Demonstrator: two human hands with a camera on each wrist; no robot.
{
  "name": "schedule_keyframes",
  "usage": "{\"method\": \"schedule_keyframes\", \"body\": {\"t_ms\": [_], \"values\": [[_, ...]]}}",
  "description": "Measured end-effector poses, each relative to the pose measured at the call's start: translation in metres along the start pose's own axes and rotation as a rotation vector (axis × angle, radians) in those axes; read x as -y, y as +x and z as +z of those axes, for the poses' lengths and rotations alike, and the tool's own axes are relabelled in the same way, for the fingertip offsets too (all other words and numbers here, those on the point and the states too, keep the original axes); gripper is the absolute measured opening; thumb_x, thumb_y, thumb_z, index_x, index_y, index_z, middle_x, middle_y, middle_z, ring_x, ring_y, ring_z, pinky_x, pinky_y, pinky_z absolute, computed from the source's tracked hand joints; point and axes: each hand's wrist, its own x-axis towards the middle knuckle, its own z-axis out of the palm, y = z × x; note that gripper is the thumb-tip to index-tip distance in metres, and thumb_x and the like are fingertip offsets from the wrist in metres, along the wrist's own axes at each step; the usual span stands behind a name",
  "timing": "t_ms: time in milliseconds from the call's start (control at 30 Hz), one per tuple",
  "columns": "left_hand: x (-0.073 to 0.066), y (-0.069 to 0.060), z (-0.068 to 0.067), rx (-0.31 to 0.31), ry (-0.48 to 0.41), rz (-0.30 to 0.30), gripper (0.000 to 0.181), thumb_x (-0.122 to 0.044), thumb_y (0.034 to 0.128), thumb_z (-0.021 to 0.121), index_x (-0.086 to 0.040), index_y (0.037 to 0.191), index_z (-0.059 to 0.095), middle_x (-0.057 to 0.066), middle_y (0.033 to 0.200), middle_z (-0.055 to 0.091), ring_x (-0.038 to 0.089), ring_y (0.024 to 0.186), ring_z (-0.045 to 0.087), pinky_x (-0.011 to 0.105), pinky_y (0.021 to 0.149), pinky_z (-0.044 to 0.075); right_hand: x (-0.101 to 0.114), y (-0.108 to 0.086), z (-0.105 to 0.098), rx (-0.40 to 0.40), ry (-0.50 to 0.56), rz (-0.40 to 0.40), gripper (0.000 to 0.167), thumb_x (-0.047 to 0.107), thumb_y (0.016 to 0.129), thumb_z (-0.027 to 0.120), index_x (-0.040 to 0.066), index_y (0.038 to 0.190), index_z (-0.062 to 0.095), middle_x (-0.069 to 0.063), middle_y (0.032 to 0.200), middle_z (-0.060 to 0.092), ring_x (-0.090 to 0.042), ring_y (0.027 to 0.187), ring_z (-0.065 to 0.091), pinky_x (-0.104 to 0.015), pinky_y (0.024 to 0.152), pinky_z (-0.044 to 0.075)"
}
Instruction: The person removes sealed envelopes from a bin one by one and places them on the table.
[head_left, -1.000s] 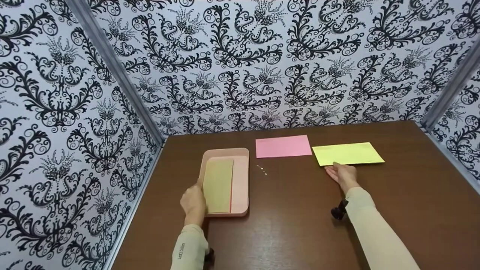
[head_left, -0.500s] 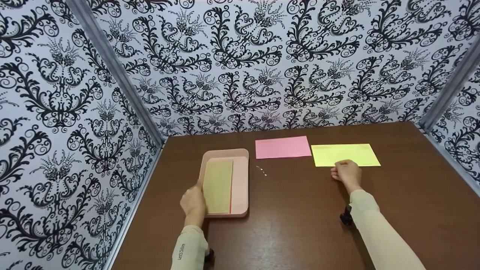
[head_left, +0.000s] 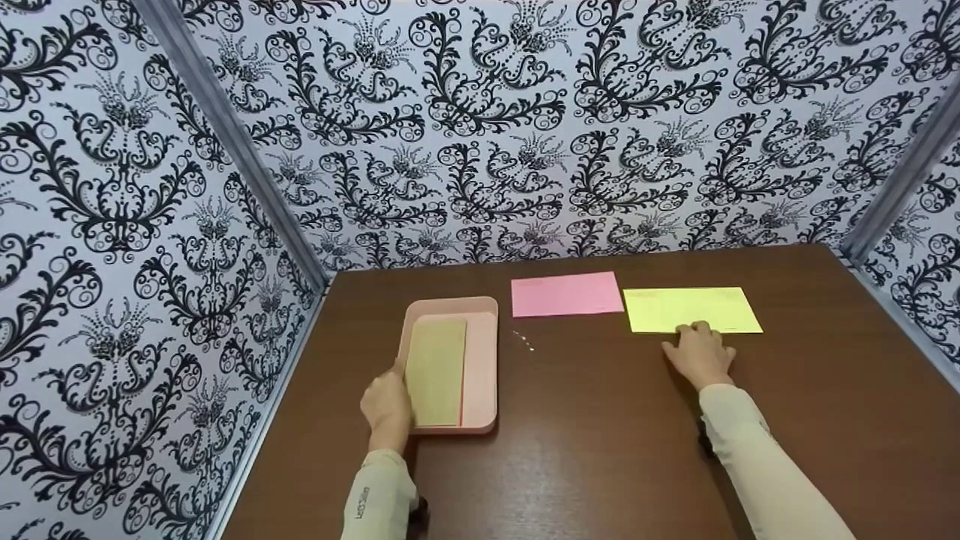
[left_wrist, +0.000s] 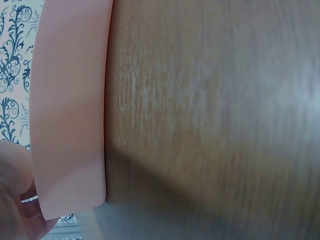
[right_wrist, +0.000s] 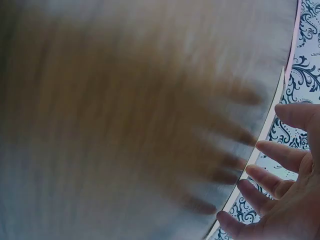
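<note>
A shallow pink tray stands on the left of the table, and my left hand grips its left side near the front. In the left wrist view, fingers of that hand lie against the tray's wall. Inside the tray is a pale yellow-green envelope with a red strip showing along its right edge. On the right a bright yellow envelope lies flat. My right hand is at its near edge with fingers spread, holding nothing; whether the fingertips touch the paper is hard to tell.
A pink envelope lies between the tray and the yellow one. Small whitish specks mark the brown table. Patterned walls enclose the table at the back and sides.
The yellow envelope's near edge, raised in my right hand a second ago, now lies flat. That hand has let go, turned palm down and spread its fingers. My left hand stays on the tray.
</note>
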Motion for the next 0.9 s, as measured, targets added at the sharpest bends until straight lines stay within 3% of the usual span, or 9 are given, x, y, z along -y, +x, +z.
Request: {"method": "schedule_keyframes", "body": {"t_ms": [300,633,900], "values": [[0.001,0.002,0.001,0.011,0.004,-0.007,0.029,0.002,0.0936,0.054,-0.012,0.111,0.072,0.022,0.092,0.075,0.041,0.079,0.072,0.053,0.061,0.055,-0.002,0.008,-0.003,0.050,-0.046,-0.017,0.069,0.045,0.099,0.052,-0.007,0.143,0.044,-0.037,0.148,0.035,-0.059,0.132,0.035,-0.080,0.103,0.020],[0.002,0.002,0.003,0.026,0.015,-0.018,0.032,-0.001,0.0953,0.052,-0.015,0.115,0.073,0.022,0.089,0.075,0.041,0.077,0.072,0.053,0.061,0.055,-0.003,0.018,0.003,0.057,-0.026,-0.012,0.071,0.045,0.097,0.053,-0.006,0.145,0.039,-0.037,0.151,0.032,-0.057,0.142,0.021,-0.082,0.106,0.007],[0.001,0.002,0.004,-0.037,0.010,0.004,0.022,-0.002,0.0946,0.055,-0.006,0.101,0.075,0.023,0.083,0.074,0.042,0.073,0.071,0.053,0.058,0.055,0.000,0.024,0.003,0.106,-0.023,-0.009,0.080,0.051,0.098,0.046,-0.005,0.152,0.028,-0.035,0.157,0.021,-0.057,0.144,0.015,-0.082,0.106,0.001]]}}
